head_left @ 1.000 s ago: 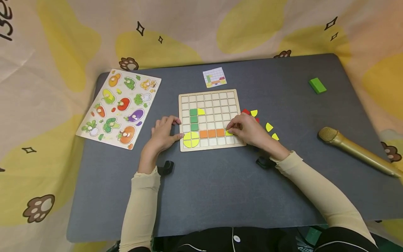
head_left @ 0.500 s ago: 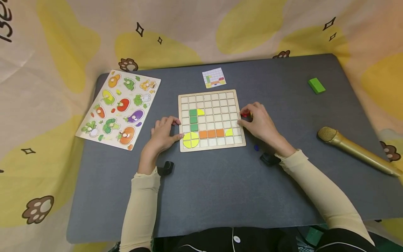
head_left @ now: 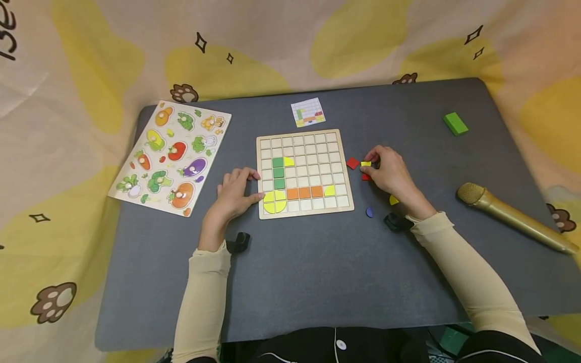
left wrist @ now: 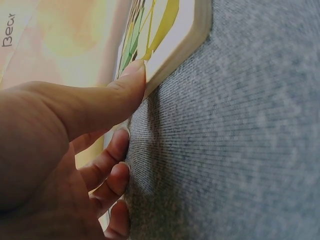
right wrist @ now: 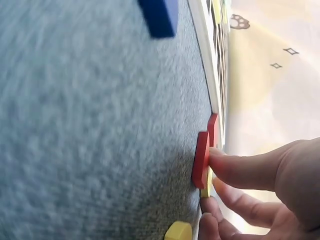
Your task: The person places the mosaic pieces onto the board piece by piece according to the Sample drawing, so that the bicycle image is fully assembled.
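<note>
A wooden grid board (head_left: 306, 215) lies on the grey table, with yellow quarter-circles, green squares (head_left: 279, 172) and orange squares (head_left: 305, 192) set in it. At its left edge rests my left hand (head_left: 235, 194); the thumb (left wrist: 127, 82) touches the rim near a corner, fingers loosely bent beside it. To the right of the board, my right hand (head_left: 388, 171) pinches a yellow quarter-circle piece (head_left: 365, 164) between thumb and fingertips. Close by lie two red pieces (head_left: 352, 163), one right at the thumb in the right wrist view. A yellow piece (head_left: 394, 200) lies partly under the wrist.
A small blue piece (head_left: 369, 213) lies right of the board's lower corner. Behind the board is a pattern card (head_left: 308, 112). A vegetable puzzle board (head_left: 170, 159) sits at left, a green block (head_left: 456, 124) at back right, and a gold microphone (head_left: 513, 217) at right.
My right hand has left a yellow quarter-circle in the cell right of the orange squares and moved right to the loose pieces, where it pinches another. The left hand has stayed put.
</note>
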Demonstrator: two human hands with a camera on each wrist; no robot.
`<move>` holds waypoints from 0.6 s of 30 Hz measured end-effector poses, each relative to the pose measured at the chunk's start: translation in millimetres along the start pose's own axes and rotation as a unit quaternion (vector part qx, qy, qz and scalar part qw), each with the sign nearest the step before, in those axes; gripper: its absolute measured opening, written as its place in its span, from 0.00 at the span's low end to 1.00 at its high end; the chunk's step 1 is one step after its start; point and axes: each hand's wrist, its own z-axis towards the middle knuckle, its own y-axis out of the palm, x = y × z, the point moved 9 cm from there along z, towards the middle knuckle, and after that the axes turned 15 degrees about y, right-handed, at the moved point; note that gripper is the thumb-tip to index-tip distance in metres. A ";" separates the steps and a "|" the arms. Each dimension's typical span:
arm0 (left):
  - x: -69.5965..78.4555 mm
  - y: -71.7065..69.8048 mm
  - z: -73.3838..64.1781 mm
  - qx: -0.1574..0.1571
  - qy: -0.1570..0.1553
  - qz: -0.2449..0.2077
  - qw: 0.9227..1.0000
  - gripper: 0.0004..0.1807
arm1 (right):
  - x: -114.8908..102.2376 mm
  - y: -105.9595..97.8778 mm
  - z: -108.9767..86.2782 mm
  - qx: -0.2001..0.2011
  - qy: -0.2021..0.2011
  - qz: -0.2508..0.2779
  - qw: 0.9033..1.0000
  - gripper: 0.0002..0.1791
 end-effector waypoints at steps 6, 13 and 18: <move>-0.5 0.0 -0.4 -0.001 -0.002 0.000 1.000 0.24 | -4.9 -1.1 -5.4 0.031 -0.020 0.053 0.998 0.13; -1.5 0.5 -0.2 -0.001 -0.001 0.000 1.000 0.24 | -28.0 5.5 -21.9 0.038 -0.133 0.084 0.987 0.07; -2.2 0.4 0.4 0.001 -0.003 0.000 1.000 0.24 | -42.6 22.8 -32.7 -0.031 -0.171 0.042 0.984 0.11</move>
